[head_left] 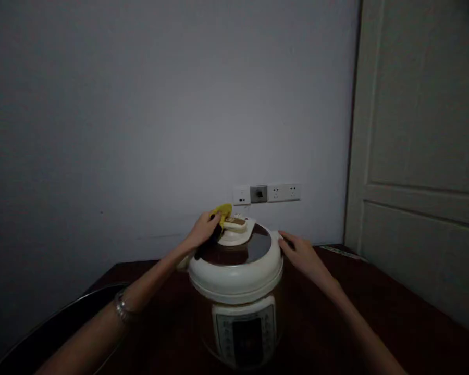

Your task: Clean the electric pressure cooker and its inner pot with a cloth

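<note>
A cream and brown electric pressure cooker point(238, 291) stands on a dark wooden table point(375, 307), its control panel facing me. My left hand point(205, 229) is closed on a yellow cloth point(222, 212) and rests on the lid beside the cream lid handle point(236, 226). On the cooker's right side, my right hand point(300, 252) lies against the lid rim with its fingers stretched out. A metal bracelet point(122, 307) sits on my left wrist.
A row of wall sockets point(268, 193) is fixed to the grey wall just behind the cooker. A pale door point(422, 156) fills the right side. The curved dark back of a chair point(42, 333) shows at lower left.
</note>
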`<state>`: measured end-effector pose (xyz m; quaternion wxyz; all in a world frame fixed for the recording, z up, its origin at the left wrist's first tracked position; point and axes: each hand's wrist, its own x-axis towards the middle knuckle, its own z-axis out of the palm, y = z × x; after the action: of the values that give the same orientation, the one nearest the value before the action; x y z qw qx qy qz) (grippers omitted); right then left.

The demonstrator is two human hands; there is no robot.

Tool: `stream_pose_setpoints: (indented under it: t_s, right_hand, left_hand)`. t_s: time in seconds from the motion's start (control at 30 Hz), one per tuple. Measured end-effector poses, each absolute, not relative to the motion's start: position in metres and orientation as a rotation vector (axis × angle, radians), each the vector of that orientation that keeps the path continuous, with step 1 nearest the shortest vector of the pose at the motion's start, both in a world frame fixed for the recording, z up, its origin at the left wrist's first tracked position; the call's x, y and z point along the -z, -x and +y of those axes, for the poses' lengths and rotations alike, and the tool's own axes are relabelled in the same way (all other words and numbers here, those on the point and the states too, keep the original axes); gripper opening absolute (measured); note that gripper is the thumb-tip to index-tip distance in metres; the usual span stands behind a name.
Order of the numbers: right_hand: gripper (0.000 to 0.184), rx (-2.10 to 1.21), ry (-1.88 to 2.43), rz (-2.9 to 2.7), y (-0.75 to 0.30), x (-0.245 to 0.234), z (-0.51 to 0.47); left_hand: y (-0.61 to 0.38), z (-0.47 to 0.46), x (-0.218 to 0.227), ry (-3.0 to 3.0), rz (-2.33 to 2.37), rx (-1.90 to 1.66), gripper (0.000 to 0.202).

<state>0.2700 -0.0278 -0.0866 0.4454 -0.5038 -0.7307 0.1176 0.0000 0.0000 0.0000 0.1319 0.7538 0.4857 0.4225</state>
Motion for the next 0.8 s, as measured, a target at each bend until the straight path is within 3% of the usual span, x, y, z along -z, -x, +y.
stream_pose_setpoints:
  t_s: [0.27, 0.5, 0.6, 0.7, 0.8]
  right_hand:
    - [0.046, -0.341, 1.178, -1.816, -0.272, 0.084, -0.027]
    - [0.044, -0.357, 1.140, -1.796, -0.286, 0.092, -0.014]
    - [0.046, -0.208, 1.197, -1.677, -0.283, 0.092, -0.017]
    - [0.050, 0.014, 1.090, -1.542, -0.266, 0.078, -0.037]
    - [0.054, -0.156, 0.818, -1.500, -0.242, 0.052, -0.064]
  left_hand:
    - [0.016, -0.022, -0.015, -2.186, 1.489, -1.145, 0.040]
    - [0.018, -0.048, -0.054, -2.135, 1.416, -1.320, 0.031]
    - [0.010, -0.058, -0.066, -2.049, 1.315, -1.367, 0.030]
    - [-0.007, -0.069, -0.074, -1.950, 1.196, -1.432, 0.030]
    - [-0.031, -0.080, -0.073, -1.892, 1.042, -1.468, 0.032]
